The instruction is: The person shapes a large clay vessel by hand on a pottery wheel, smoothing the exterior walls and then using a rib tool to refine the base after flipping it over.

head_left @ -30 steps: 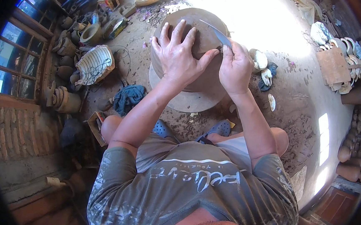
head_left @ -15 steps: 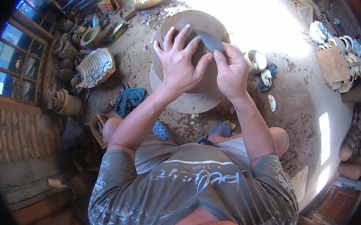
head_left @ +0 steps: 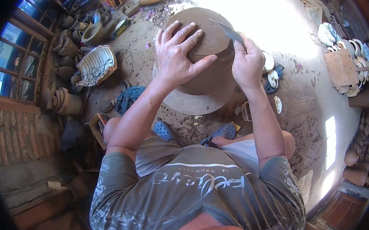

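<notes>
In front of my feet, a large brown clay vessel (head_left: pixel 215 70) with a broad, flat-looking top rests on a pale round disc (head_left: pixel 200 105). My left hand (head_left: pixel 175 56) lies spread over the left part of that top, fingers apart and thumb pointing right. At its right edge, my right hand (head_left: pixel 248 66) pinches a thin grey blade-like scraper (head_left: pixel 229 32) between thumb and fingers. The scraper's narrow tip reaches left across the top surface. A curved line runs over the clay between the two hands.
Clay scraps litter the floor around the disc. Left stand a ribbed pale piece (head_left: pixel 97 66), a blue-green cloth (head_left: pixel 130 97) and several pots. To the right are a pale container (head_left: pixel 268 61), a dark cloth (head_left: pixel 275 76) and a brown board (head_left: pixel 343 66).
My right hand has shifted right with the scraper, away from my left hand. My left hand has moved slightly left, baring more of the clay top.
</notes>
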A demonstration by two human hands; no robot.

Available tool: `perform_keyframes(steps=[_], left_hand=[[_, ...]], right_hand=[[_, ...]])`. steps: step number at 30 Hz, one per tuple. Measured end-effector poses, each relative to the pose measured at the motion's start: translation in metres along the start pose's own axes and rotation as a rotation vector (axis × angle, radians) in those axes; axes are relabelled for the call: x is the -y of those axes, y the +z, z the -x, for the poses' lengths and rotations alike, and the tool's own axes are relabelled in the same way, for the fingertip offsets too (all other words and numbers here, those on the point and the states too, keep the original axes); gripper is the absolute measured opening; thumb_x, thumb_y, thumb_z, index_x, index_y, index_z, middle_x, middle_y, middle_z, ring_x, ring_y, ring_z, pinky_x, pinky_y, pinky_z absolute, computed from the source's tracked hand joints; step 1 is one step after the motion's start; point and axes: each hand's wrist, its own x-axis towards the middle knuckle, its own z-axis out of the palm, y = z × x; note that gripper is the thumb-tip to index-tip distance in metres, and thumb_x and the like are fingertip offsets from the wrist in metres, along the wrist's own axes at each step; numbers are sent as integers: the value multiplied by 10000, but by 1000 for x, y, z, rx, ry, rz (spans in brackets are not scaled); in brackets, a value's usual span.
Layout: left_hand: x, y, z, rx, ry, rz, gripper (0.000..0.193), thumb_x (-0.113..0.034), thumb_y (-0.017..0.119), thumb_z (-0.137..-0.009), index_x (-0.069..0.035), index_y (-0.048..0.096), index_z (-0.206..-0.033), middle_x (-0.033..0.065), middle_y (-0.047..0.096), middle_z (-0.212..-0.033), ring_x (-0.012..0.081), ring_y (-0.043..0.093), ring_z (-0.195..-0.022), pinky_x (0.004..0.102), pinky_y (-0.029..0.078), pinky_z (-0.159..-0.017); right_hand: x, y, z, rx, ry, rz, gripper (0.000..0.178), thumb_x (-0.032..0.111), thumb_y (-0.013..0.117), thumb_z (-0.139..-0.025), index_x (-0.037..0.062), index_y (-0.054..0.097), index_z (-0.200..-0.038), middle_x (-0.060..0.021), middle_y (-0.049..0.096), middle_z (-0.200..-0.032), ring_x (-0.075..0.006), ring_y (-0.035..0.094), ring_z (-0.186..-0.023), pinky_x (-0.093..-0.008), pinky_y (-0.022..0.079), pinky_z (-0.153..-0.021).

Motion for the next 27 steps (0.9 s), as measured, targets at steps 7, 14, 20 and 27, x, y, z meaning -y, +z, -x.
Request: perform_keyframes(steps=[7, 14, 20, 27], left_hand=[[-36, -1, 3, 43, -121, -119, 650, -572, 808, -840, -125, 742, -1308, 116, 598, -1509, 424, 436, -1467, 664, 271, -1195], [10, -24, 3, 18, 96, 110, 836, -645, 797, -838, -124, 619, -1468, 234, 402, -1645, 476, 321, -1551, 648, 282, -1235], [12, 0, 18, -13, -77, 81, 985, -634, 856, -747, -73, 553, -1498, 254, 399, -1619, 490, 331, -1526, 648, 299, -1207], [-30, 8, 28, -50, -227, -45, 1099, -655, 855, -731, -25, 478, -1549, 313, 309, -1652, 559, 267, -1529, 726, 244, -1178]], right_hand=[[24, 2, 30, -6, -133, -54, 161, 73, 688, -982, -13, 742, -1108, -199, 741, -996, -372, 737, -893, -448, 582, -803], [-46, -11, -16, 32, 197, -111, 343, 167, 659, -1026, -64, 706, -1276, -252, 752, -1192, -356, 749, -1062, -392, 569, -948], [-13, -2, 4, 45, 206, -124, 301, 113, 626, -1027, -71, 699, -1253, -239, 752, -1170, -355, 734, -1084, -415, 558, -945], [32, 9, 41, -58, -215, 75, 167, 85, 650, -1003, 2, 740, -1116, -179, 725, -999, -373, 706, -935, -452, 564, -824]])
